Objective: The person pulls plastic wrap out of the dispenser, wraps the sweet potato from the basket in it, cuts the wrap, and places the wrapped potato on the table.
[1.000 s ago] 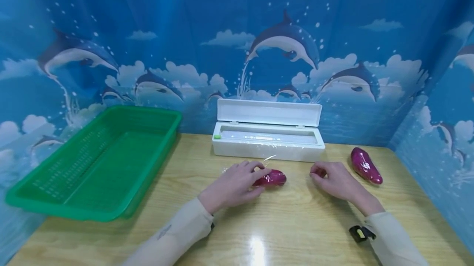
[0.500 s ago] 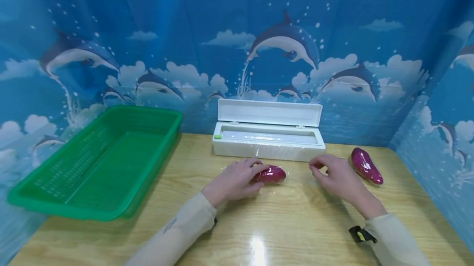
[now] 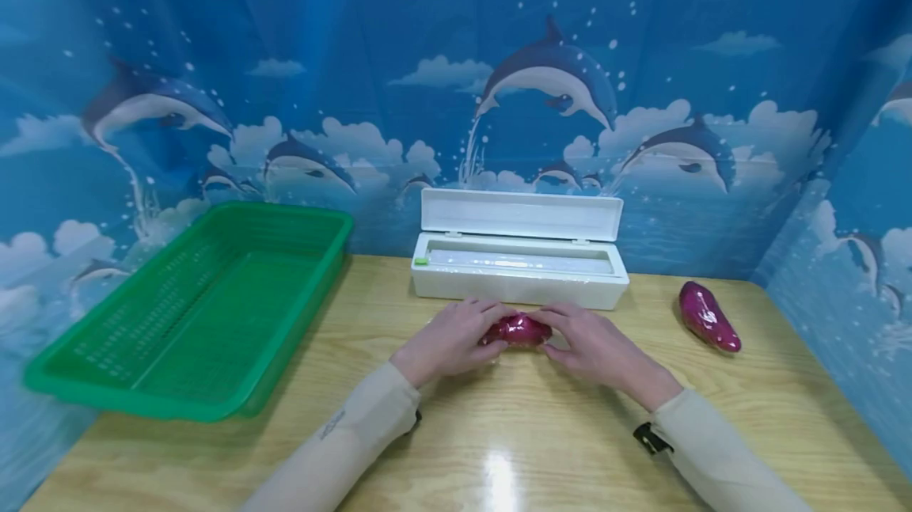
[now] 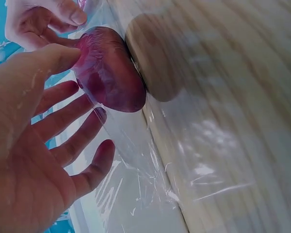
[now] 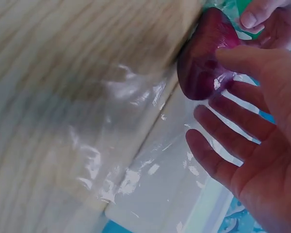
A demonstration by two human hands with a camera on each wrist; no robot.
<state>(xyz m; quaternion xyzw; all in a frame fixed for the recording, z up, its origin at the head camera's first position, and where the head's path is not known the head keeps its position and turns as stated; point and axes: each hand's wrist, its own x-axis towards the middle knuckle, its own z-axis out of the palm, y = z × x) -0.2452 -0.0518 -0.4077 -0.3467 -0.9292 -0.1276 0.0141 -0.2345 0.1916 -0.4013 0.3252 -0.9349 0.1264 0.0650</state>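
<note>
A purple sweet potato [image 3: 523, 330] with clear cling film [image 4: 203, 170] about it lies on the table, just before an open white cling film dispenser [image 3: 516, 286]. My left hand [image 3: 456, 342] holds its left end between thumb and fingertips. At the right end, my right hand [image 3: 598, 350] pinches it the same way. In the left wrist view the other fingers of the left hand [image 4: 43, 145] spread loosely beside the film. The right wrist view shows the right hand [image 5: 257, 126] with thumb and index finger at the sweet potato [image 5: 206, 58]. Film stretches between table and dispenser.
Another purple sweet potato [image 3: 708, 318], shiny as if wrapped, lies at the right of the wooden table [image 3: 570, 449]. A green plastic basket [image 3: 260, 385] stands on the left. Behind the dispenser hangs a blue dolphin-print backdrop [image 3: 399, 37]; it also closes off the right side.
My right hand has moved left from beside the sweet potato and now grips its right end. The left hand has stayed at the left end. The raised film edge is now down.
</note>
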